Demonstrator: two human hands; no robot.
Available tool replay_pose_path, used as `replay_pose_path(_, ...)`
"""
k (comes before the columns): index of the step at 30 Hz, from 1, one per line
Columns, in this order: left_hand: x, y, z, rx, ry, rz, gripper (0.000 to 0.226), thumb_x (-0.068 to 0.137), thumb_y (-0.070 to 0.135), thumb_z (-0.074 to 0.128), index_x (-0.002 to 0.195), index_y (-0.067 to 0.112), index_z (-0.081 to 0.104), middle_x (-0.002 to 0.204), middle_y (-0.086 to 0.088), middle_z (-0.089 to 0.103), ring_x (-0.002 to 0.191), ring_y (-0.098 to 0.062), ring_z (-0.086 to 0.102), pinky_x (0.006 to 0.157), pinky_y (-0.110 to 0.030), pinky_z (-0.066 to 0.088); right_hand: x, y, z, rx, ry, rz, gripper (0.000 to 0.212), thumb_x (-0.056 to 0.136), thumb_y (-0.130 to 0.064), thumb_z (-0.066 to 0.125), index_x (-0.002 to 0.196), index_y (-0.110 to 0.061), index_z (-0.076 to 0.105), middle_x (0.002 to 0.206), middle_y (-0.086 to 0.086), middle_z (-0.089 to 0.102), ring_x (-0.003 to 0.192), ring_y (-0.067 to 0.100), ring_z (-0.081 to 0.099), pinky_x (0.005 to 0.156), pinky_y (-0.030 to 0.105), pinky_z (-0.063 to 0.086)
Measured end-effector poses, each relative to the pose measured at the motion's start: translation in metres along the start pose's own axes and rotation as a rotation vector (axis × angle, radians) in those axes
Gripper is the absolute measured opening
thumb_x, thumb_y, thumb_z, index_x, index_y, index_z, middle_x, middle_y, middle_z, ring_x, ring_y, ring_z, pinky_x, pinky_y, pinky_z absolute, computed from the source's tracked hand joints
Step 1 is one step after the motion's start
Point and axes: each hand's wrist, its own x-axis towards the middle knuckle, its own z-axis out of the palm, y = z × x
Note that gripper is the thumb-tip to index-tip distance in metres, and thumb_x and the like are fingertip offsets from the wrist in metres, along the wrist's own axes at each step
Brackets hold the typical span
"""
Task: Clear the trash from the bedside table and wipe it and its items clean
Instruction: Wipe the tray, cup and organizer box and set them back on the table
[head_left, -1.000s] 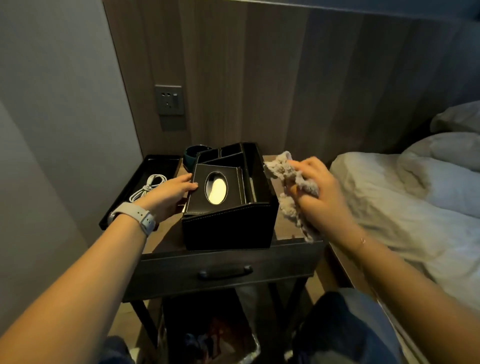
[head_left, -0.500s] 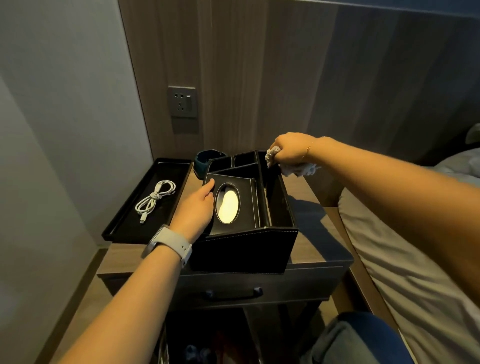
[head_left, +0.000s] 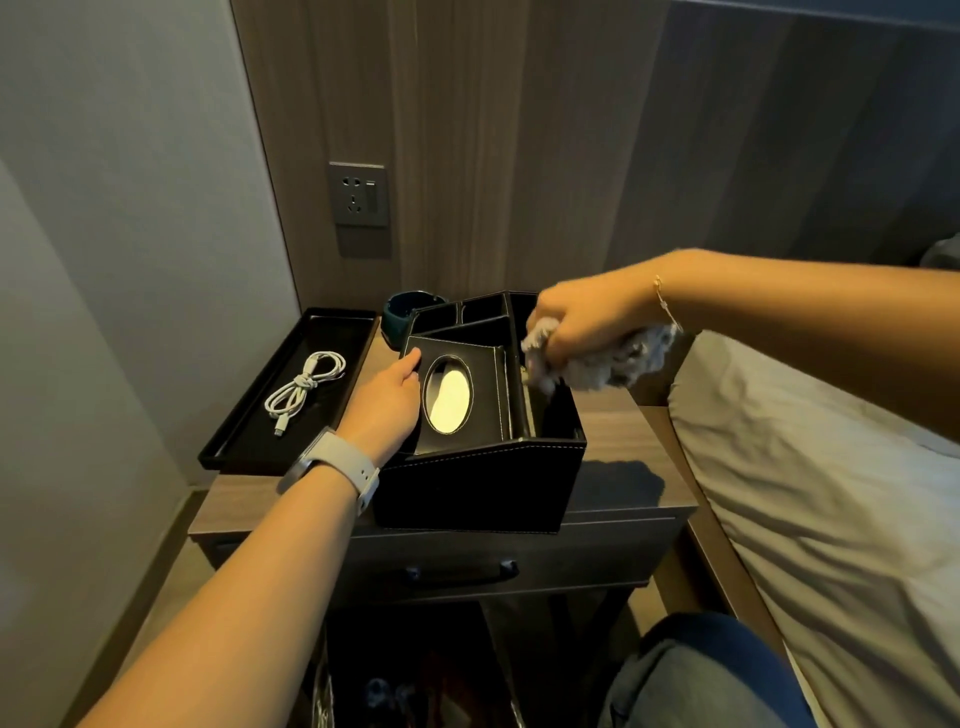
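A black leather organiser box (head_left: 478, 483) with a tissue slot and several compartments stands on the wooden bedside table (head_left: 618, 457). My left hand (head_left: 387, 402) rests against the box's left side by the tissue lid, holding it steady. My right hand (head_left: 587, 322) is closed on a crumpled grey cloth (head_left: 613, 364), pressed at the upper right edge of the box, above its long right compartment. A pale watch sits on my left wrist.
A black tray (head_left: 244, 441) with a coiled white cable (head_left: 304, 387) lies at the table's left. A dark teal ashtray (head_left: 413, 312) stands behind the box. A wall socket (head_left: 358, 195) is above. The bed (head_left: 831, 493) is to the right; a drawer handle (head_left: 462, 571) below.
My right hand with the cloth swept from the table's right side to the box's back right corner, then came slightly forward along its right edge. My left hand stayed on the box.
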Motion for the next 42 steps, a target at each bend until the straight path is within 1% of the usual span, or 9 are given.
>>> replay_pose_path(3,0.002,-0.003,0.001,0.005,0.004,-0.015,0.045,0.105,0.021,0.027,0.149,0.028,0.03,0.15,-0.006,0.039,0.13,-0.026,0.041,0.096,-0.026,0.032,0.031,0.02,-0.027,-0.01,0.212,0.091,0.023,0.087,-0.014,0.048,0.086,-0.007,0.07,0.077,0.006,0.07,0.07,0.018,0.063,0.063,0.034,0.053)
replay_pose_path(7,0.004,-0.006,0.004,-0.017,0.022,-0.007,0.044,0.104,0.023,0.029,0.147,0.031,0.033,0.14,-0.007,0.049,0.094,-0.012,0.051,0.079,-0.02,0.03,0.072,0.033,-0.027,-0.157,0.329,0.244,0.025,0.09,-0.02,0.046,0.083,0.0,0.059,0.079,0.014,0.057,0.064,0.023,0.046,0.06,0.035,0.039)
replay_pose_path(13,0.005,-0.007,0.003,-0.073,0.046,-0.037,0.045,0.102,0.023,0.031,0.145,0.033,0.037,0.077,0.02,0.039,0.081,-0.016,0.055,0.063,-0.021,0.038,0.068,0.011,-0.008,-0.278,0.181,0.219,0.029,0.089,-0.018,0.046,0.062,-0.009,0.053,0.059,0.006,0.056,0.057,0.02,0.049,0.059,0.035,0.043)
replay_pose_path(17,0.0,0.0,0.001,-0.067,0.034,-0.043,0.045,0.103,0.021,0.03,0.146,0.03,0.036,0.088,0.008,0.047,0.077,-0.018,0.053,0.063,-0.024,0.039,0.021,-0.011,0.019,-0.235,0.099,0.121,0.037,0.091,-0.017,0.043,0.056,-0.015,0.052,0.036,-0.011,0.053,0.047,0.007,0.052,0.049,0.02,0.043)
replay_pose_path(24,-0.004,0.003,-0.001,-0.07,0.025,-0.034,0.045,0.103,0.021,0.031,0.148,0.027,0.034,0.137,-0.009,0.05,0.07,0.001,0.04,0.062,-0.017,0.035,-0.032,-0.012,0.035,0.195,0.077,-0.058,0.018,0.086,0.0,0.049,0.082,0.0,0.067,0.069,0.005,0.062,0.051,0.006,0.054,0.046,0.018,0.042)
replay_pose_path(30,-0.004,0.003,-0.001,-0.063,0.024,-0.024,0.045,0.104,0.021,0.03,0.148,0.026,0.033,0.149,-0.003,0.04,0.12,-0.015,0.049,0.087,-0.013,0.029,0.029,0.049,0.0,0.374,0.697,-0.008,0.025,0.085,-0.003,0.048,0.075,-0.017,0.066,0.065,-0.013,0.063,0.06,0.001,0.058,0.057,0.015,0.045)
replay_pose_path(33,-0.003,0.003,0.0,-0.073,0.031,-0.015,0.044,0.104,0.021,0.03,0.148,0.026,0.034,0.133,0.0,0.049,0.085,0.005,0.047,0.064,0.003,0.027,0.084,0.08,0.004,0.343,0.771,0.15,0.026,0.086,-0.009,0.046,0.065,-0.019,0.056,0.063,-0.001,0.057,0.061,0.017,0.052,0.063,0.033,0.043)
replay_pose_path(37,0.001,-0.003,0.001,-0.112,0.059,-0.03,0.043,0.103,0.023,0.033,0.146,0.03,0.037,0.153,0.001,0.034,0.136,-0.016,0.036,0.101,-0.02,0.025,0.099,0.083,0.029,0.526,0.925,0.183,0.027,0.081,-0.006,0.046,0.058,-0.015,0.056,0.063,0.003,0.058,0.062,0.018,0.048,0.062,0.034,0.04)
replay_pose_path(42,0.005,-0.005,0.003,-0.186,0.075,-0.083,0.042,0.102,0.027,0.036,0.143,0.037,0.04,0.153,0.003,0.033,0.136,-0.017,0.035,0.111,-0.032,0.027,0.036,0.048,0.1,0.684,1.032,-0.062,0.037,0.086,0.002,0.049,0.068,-0.026,0.062,0.063,-0.017,0.06,0.061,-0.006,0.055,0.064,0.012,0.042)
